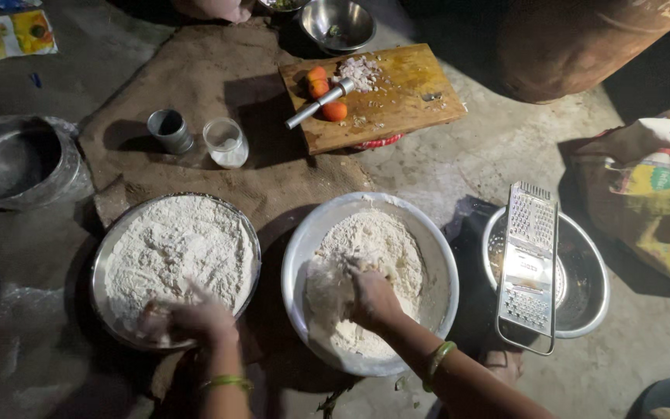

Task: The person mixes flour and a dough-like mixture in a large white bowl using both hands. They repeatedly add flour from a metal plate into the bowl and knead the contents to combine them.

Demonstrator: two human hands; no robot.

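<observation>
Two hands work in flour on the floor — the left hand (188, 318) rests in a wide steel plate of flour (174, 264), the right hand (371, 295) digs into the flour in a white bowl (370, 283). A metal grater (528, 264) lies across a steel bowl (583, 271). Beyond, a cutting board (381, 97) carries tomatoes (324, 91) and a knife (319, 103) — two cups (195, 138) stand beside it.
</observation>
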